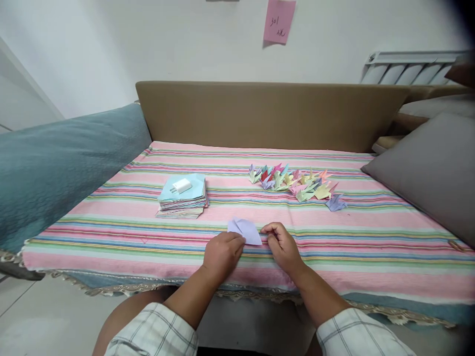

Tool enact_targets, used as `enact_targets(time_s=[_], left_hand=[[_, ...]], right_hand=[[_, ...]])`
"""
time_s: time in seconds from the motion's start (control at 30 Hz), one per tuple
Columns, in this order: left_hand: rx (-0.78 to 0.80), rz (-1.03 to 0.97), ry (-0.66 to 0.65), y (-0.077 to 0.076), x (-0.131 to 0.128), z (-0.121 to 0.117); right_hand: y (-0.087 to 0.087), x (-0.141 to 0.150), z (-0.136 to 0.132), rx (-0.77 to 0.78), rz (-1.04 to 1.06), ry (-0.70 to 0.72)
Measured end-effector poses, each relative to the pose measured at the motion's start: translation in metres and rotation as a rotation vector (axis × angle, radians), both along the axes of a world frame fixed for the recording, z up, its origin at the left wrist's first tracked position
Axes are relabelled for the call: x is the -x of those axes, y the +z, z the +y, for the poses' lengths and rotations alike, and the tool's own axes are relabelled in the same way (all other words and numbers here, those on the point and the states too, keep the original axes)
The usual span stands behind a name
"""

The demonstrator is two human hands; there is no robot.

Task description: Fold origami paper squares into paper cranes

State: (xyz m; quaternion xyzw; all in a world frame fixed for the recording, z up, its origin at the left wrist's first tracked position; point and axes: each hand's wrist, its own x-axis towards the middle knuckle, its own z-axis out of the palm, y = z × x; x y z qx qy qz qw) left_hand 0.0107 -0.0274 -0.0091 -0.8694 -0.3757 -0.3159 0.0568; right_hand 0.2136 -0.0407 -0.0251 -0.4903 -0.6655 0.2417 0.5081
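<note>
A small lilac sheet of folded paper [249, 231] lies near the front of the striped cloth [122, 232]. My left hand [223, 252] grips its left lower edge, the thumb and fingers closed on it. Just right of the paper is my right hand [284, 247], its fingers curled with the thumb and index fingertips close together, apart from the paper. Whether anything sits between those fingertips is too small to make out. Beyond the hands, several folded paper cranes [306, 190] in many colours lie in a cluster at the right.
Left of the paper stands a stack of coloured square paper [181, 198] with a white plug adapter [181, 186] on top. Grey cushions [430, 173] lean at the right. A brown backrest [260, 116] runs along the back, a blue-covered armrest [74, 158] at the left.
</note>
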Motion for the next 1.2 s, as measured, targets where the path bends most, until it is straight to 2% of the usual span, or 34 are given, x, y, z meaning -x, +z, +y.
enact_targets(time_s=[0.1, 0.27, 0.43, 0.63, 0.73, 0.9, 0.97, 1.03, 1.1, 1.2], left_hand=[[0.092, -0.023, -0.097, 0.007, 0.01, 0.005], [0.223, -0.047, -0.153, 0.008, 0.022, 0.02], [0.212, -0.037, -0.255, 0.006, 0.02, 0.034], [0.236, 0.016, -0.325, 0.007, 0.018, 0.039], [0.33, 0.041, -0.351, 0.014, 0.022, 0.035], [0.589, -0.024, -0.438, 0.038, 0.029, 0.02], [0.606, -0.031, -0.424, 0.045, 0.028, 0.016], [0.558, 0.0, -0.325, 0.048, 0.025, 0.014], [0.518, 0.055, -0.239, 0.048, 0.023, 0.013], [0.526, 0.118, -0.219, 0.045, 0.022, 0.013]], right_hand=[[0.003, 0.0, 0.001, -0.061, -0.058, -0.018], [0.008, -0.001, 0.002, -0.1, -0.198, 0.082], [0.012, -0.004, 0.002, -0.078, -0.323, 0.145], [0.018, -0.006, 0.004, -0.202, -0.562, 0.221], [0.021, -0.005, 0.006, -0.229, -0.622, 0.21], [0.028, -0.001, 0.005, -0.235, -0.648, 0.206], [0.03, 0.001, 0.004, -0.219, -0.65, 0.213], [0.031, 0.002, 0.004, -0.202, -0.643, 0.234], [0.032, 0.002, 0.005, -0.181, -0.624, 0.256], [0.031, 0.0, 0.007, -0.13, -0.58, 0.3]])
